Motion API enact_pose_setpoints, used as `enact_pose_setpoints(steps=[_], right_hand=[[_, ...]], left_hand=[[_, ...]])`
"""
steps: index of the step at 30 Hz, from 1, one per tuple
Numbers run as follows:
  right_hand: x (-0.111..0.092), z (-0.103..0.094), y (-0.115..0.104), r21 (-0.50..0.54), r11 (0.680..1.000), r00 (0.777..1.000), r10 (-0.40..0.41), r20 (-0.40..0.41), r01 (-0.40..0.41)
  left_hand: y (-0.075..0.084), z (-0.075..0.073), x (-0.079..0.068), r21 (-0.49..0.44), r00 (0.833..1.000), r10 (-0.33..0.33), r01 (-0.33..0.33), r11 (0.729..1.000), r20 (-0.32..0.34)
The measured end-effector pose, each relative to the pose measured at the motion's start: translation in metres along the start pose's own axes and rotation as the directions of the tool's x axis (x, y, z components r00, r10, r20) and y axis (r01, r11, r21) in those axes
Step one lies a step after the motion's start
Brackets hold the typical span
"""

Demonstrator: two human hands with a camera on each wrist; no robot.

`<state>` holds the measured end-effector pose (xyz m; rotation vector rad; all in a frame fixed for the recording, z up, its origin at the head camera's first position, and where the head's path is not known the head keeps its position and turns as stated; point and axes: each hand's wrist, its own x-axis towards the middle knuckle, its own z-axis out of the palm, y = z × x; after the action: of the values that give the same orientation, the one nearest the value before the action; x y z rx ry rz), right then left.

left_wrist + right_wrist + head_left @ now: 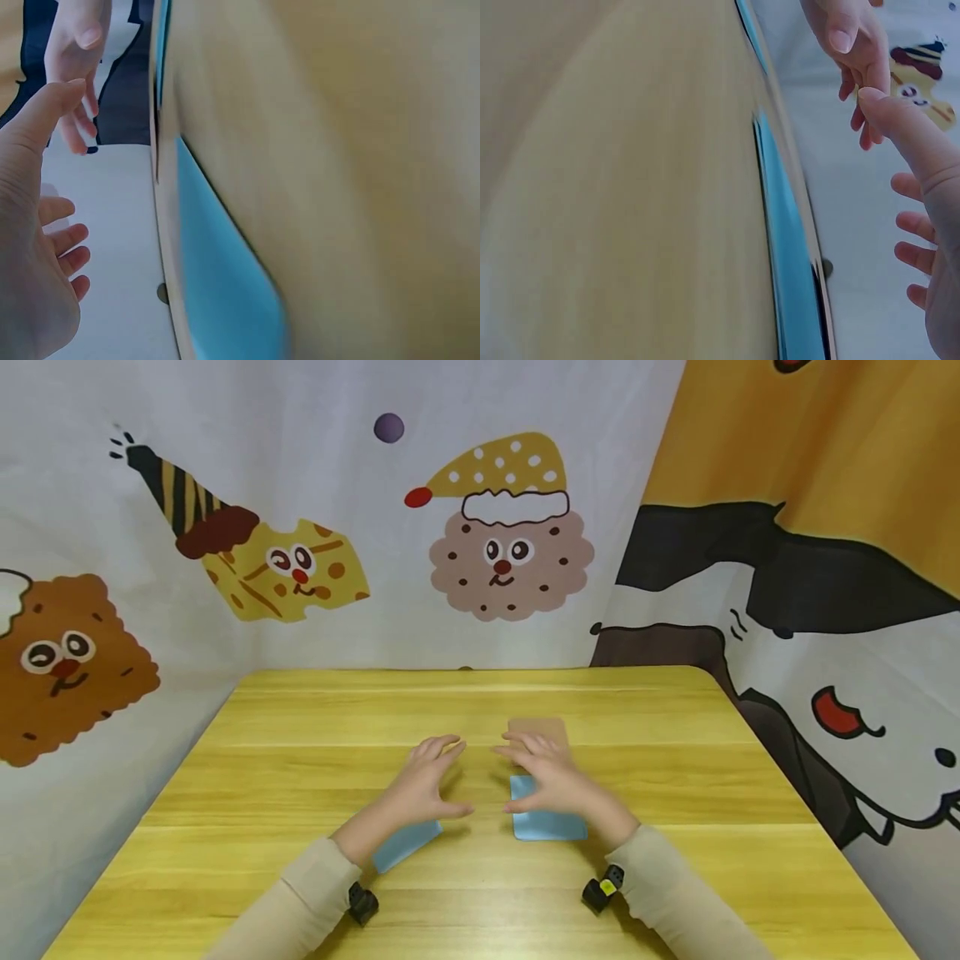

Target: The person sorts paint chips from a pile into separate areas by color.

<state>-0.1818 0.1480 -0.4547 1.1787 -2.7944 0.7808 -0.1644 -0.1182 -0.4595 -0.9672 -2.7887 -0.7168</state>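
My left hand [426, 783] is held above the table with fingers spread and the thumb apart, holding nothing. Partly hidden under its wrist lies a light-blue flat piece [408, 845], set at a slant. Across from it, my right hand [553, 785] faces the left one with its thumb and fingers also parted. Below the right hand is another light-blue flat piece [551, 827] with rounded corners; in the right wrist view this blue piece [791, 255] shows layered edges. Just beyond it lies a tan flat piece [557, 733], partly covered by the fingers. A gap separates the two hands.
The wooden table [300, 718] reaches back to a white curtain [337, 460] printed with cartoon food faces. On the right hangs more printed cloth [810, 693]. A small black device [363, 903] sits at the left wrist, and another device [597, 895] at the right.
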Motion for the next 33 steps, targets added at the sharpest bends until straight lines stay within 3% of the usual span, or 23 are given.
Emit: enact_pose_setpoints(steps=[7, 14, 18, 28, 33], right_hand=[[0.013, 0.011, -0.013, -0.035, 0.998, 0.998, -0.046, 0.042, 0.047], [0.025, 0.02, -0.029, -0.112, 0.988, 0.99, -0.1, 0.098, 0.111], [0.032, 0.025, -0.037, -0.136, 0.981, 0.984, -0.116, 0.138, 0.135], [0.053, 0.042, -0.048, -0.174, 0.96, 0.958, -0.177, 0.227, 0.218], [0.062, 0.05, -0.053, -0.176, 0.955, 0.941, -0.184, 0.284, 0.24]], left_hand=[[-0.008, -0.009, -0.029, 0.017, 0.999, -0.01, 0.011, 1.0, -0.032], [-0.014, -0.016, -0.057, 0.051, 0.998, -0.069, 0.068, 0.996, 0.007], [-0.017, -0.018, -0.072, 0.082, 0.996, -0.091, 0.091, 0.992, -0.002], [-0.022, -0.017, -0.103, 0.104, 0.982, -0.157, 0.167, 0.98, -0.101], [-0.025, -0.013, -0.115, 0.099, 0.973, -0.203, 0.214, 0.972, -0.11]])
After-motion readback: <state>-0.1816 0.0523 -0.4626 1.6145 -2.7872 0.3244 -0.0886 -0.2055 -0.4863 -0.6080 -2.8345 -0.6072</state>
